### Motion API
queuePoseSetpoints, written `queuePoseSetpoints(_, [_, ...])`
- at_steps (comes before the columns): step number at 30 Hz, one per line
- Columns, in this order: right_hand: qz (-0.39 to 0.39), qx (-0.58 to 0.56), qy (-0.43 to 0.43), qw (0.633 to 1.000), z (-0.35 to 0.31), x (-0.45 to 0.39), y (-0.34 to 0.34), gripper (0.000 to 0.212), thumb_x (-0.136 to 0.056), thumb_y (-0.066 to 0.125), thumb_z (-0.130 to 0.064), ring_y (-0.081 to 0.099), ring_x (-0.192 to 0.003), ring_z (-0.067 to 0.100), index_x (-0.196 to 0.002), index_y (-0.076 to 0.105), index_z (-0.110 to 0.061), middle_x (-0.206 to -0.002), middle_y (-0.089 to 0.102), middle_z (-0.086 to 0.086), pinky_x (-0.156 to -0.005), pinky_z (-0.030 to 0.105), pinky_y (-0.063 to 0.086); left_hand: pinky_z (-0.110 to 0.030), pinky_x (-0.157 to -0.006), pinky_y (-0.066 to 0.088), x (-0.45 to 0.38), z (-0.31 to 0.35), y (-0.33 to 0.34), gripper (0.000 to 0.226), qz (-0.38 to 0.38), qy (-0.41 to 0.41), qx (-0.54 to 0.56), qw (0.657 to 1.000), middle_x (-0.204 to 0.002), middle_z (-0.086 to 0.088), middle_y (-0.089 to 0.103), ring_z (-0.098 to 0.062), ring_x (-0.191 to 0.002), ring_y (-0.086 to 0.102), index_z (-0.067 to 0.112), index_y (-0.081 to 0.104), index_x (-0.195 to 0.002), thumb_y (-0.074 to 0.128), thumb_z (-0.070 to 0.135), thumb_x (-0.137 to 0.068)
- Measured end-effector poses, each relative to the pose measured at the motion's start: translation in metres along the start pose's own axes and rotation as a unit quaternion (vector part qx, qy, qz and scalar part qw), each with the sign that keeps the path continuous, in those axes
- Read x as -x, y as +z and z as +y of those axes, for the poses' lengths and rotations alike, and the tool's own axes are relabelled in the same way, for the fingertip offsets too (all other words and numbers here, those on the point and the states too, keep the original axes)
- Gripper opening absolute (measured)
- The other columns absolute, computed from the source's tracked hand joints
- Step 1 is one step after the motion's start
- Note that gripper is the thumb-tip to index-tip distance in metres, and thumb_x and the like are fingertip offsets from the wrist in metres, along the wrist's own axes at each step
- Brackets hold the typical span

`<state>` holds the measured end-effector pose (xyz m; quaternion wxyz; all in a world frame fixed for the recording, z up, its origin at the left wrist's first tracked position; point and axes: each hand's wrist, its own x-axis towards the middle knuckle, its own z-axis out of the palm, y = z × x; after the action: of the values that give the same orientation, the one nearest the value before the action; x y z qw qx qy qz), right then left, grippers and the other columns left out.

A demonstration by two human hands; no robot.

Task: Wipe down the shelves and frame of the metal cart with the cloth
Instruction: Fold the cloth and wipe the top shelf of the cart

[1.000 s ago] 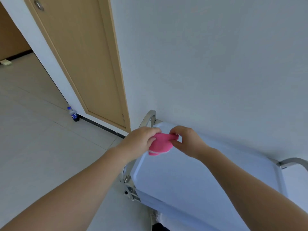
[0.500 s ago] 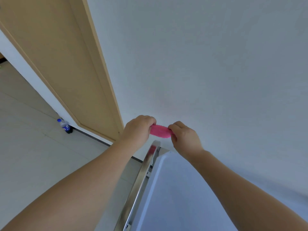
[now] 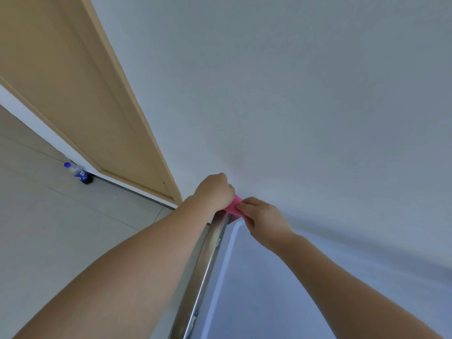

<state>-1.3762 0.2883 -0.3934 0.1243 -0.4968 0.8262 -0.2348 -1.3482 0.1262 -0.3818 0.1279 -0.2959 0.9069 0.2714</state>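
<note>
1. Cloth (image 3: 235,208), pink, sits at the frame's centre, bunched between both hands over the cart rail (image 3: 208,250).
2. Left hand (image 3: 215,190) grips one end in curled fingers; right hand (image 3: 260,217) pinches the other.
3. It looks soft, light and floppy, so best held folded into a pad.

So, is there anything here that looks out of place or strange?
One thing: a small bottle with a blue cap stands on the floor against the wall, beside the door. That is an odd spot for it. Otherwise, both hands hold the pink cloth at the cart corner, and nothing looks spilled or damaged.
</note>
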Motion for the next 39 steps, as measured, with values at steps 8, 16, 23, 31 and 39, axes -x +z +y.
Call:
queuePoseSetpoints(8, [0.066,-0.009,0.041,0.997,0.018,0.039,-0.030,0.033,-0.080,0.055,0.006,0.067,-0.088,0.026,-0.104,0.071,-0.010,-0.102,0.071,0.004,-0.071,0.034,0.056,-0.028,-0.067,0.039,-0.005,0.027,0.024,0.010,-0.187,-0.043,-0.153,0.969,-0.073,-0.005,0.046,-0.023,-0.063,0.046,0.014,0.043,-0.059,0.043,0.008,-0.051])
queuePoseSetpoints(16, [0.045,0.007,0.070,0.997,0.011,0.072,-0.045,0.033,-0.088,0.050,-0.005,0.064,-0.097,0.025,-0.115,0.065,-0.015,-0.110,0.068,0.002,-0.078,0.038,0.053,-0.035,-0.073,0.045,0.028,0.007,0.030,0.043,-0.058,0.004,-0.164,0.985,-0.109,-0.012,0.052,-0.030,-0.092,0.053,0.011,0.038,-0.127,0.044,0.015,-0.084])
queuePoseSetpoints(23, [0.052,0.039,0.050,0.997,-0.032,0.113,-0.049,0.033,-0.088,0.050,-0.007,0.064,-0.094,0.026,-0.116,0.065,-0.017,-0.109,0.068,0.001,-0.074,0.040,0.053,-0.036,-0.067,0.037,0.099,-0.018,0.051,0.062,0.087,0.056,-0.157,0.982,-0.130,-0.017,0.036,-0.032,-0.098,0.052,0.010,0.009,-0.144,0.043,0.026,-0.094])
queuePoseSetpoints(31, [0.083,0.086,0.051,0.992,-0.109,0.208,-0.039,0.031,-0.087,0.051,-0.006,0.066,-0.088,0.027,-0.114,0.065,-0.017,-0.102,0.069,0.000,-0.070,0.039,0.054,-0.040,-0.075,0.049,0.211,-0.061,0.080,0.065,0.127,0.068,-0.123,0.982,-0.138,-0.019,0.030,-0.032,-0.107,0.050,0.006,0.005,-0.144,0.041,0.030,-0.095])
queuePoseSetpoints(39, [0.064,0.108,0.045,0.991,-0.167,0.274,-0.015,0.032,-0.087,0.052,-0.006,0.067,-0.083,0.025,-0.113,0.066,-0.017,-0.097,0.070,-0.001,-0.066,0.037,0.054,-0.038,-0.076,0.049,0.282,-0.101,0.109,0.067,0.148,0.089,-0.116,0.978,-0.138,-0.021,0.031,-0.032,-0.103,0.052,0.006,0.007,-0.143,0.043,0.033,-0.094])
